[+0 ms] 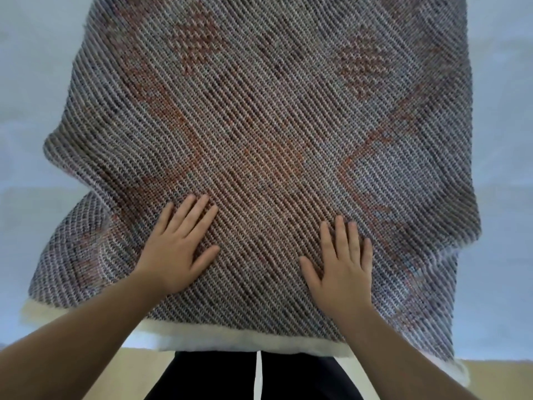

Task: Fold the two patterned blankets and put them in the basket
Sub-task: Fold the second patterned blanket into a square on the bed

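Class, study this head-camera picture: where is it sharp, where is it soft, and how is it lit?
Head view: the grey-and-orange woven blanket shows crisp ribs near both flat hands, left hand and right hand; its far end blurs; wide-angle bowing curves its edges; light is soft, no glare.

The blanket (274, 125) is a grey-and-white diagonal weave with rust-orange leaf-like shapes (faded in places), backed by cream fleece (239, 339) along its near edge. Under it the surface (34, 96) is pale blue.
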The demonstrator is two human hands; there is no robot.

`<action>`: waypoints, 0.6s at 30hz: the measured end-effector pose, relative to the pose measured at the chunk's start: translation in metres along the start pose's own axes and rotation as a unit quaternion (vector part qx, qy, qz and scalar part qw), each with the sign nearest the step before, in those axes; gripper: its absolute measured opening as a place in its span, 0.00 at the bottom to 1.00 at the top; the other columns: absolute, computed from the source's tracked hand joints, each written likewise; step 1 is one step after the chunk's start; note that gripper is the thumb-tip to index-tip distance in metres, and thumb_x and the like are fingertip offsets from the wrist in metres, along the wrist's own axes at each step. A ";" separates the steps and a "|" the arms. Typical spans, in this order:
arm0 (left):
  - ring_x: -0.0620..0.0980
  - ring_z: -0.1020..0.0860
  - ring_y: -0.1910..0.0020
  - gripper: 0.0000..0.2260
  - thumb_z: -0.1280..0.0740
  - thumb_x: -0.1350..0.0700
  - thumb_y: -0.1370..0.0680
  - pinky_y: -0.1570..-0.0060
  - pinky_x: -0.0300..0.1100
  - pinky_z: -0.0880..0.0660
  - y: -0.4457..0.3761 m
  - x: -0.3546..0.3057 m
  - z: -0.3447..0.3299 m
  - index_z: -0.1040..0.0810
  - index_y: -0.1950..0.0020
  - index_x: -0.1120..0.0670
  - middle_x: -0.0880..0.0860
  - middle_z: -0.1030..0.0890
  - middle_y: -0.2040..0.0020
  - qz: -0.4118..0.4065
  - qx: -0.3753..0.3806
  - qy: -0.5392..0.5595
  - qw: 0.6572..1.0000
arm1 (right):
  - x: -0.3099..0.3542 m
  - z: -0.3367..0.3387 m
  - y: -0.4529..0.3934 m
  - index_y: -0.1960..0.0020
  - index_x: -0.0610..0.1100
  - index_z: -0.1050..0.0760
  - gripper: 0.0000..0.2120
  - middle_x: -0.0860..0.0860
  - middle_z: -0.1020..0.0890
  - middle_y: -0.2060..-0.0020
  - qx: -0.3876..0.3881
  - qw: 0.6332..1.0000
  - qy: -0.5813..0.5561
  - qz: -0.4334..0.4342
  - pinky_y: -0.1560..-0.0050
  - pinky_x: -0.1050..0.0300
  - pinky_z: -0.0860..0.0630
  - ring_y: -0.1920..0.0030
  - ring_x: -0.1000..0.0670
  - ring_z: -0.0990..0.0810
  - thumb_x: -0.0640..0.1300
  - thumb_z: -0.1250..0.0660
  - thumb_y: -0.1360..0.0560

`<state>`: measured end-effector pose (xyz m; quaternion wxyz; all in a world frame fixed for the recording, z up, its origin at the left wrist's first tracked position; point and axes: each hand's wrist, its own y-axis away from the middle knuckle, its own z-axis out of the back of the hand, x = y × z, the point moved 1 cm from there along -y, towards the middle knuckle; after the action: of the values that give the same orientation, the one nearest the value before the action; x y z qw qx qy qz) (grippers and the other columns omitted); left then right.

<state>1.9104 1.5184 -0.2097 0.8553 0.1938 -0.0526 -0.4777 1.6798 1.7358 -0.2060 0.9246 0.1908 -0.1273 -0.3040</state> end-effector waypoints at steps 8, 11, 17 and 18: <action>0.52 0.52 0.19 0.32 0.55 0.35 0.17 0.23 0.54 0.54 0.016 0.005 0.007 0.50 0.18 0.52 0.53 0.48 0.18 0.036 -0.011 0.011 0.999 | 0.066 0.006 -0.009 0.20 0.48 0.43 0.34 0.46 0.44 0.21 -0.023 0.989 -0.028 0.140 0.25 0.39 0.54 0.21 0.44 0.49 0.65 0.50 0.20; 0.52 0.52 0.19 0.32 0.50 0.38 0.17 0.22 0.54 0.54 0.039 0.023 0.013 0.47 0.18 0.53 0.53 0.48 0.18 0.102 -0.036 0.017 0.994 | 0.102 0.016 -0.019 0.22 0.47 0.39 0.33 0.46 0.38 0.23 -0.036 0.974 -0.021 0.222 0.25 0.40 0.49 0.22 0.43 0.43 0.63 0.46 0.21; 0.58 0.46 0.20 0.30 0.49 0.41 0.17 0.23 0.55 0.49 0.082 0.080 0.018 0.45 0.19 0.55 0.59 0.46 0.19 0.250 -0.129 0.094 0.955 | 0.211 0.042 -0.048 0.22 0.47 0.40 0.30 0.46 0.37 0.23 -0.033 0.932 -0.025 0.359 0.26 0.40 0.45 0.22 0.43 0.41 0.60 0.46 0.20; 0.60 0.42 0.21 0.29 0.48 0.42 0.17 0.25 0.56 0.44 0.085 0.086 0.017 0.45 0.19 0.55 0.60 0.44 0.19 0.276 -0.146 0.128 0.941 | 0.228 0.045 -0.051 0.22 0.47 0.40 0.30 0.46 0.37 0.23 -0.033 0.925 -0.026 0.377 0.25 0.40 0.44 0.22 0.43 0.42 0.59 0.46 0.19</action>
<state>2.0194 1.4815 -0.1701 0.9719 0.1042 0.0768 -0.1966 1.8162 1.5457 -0.1602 0.9730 0.0906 -0.2041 0.0581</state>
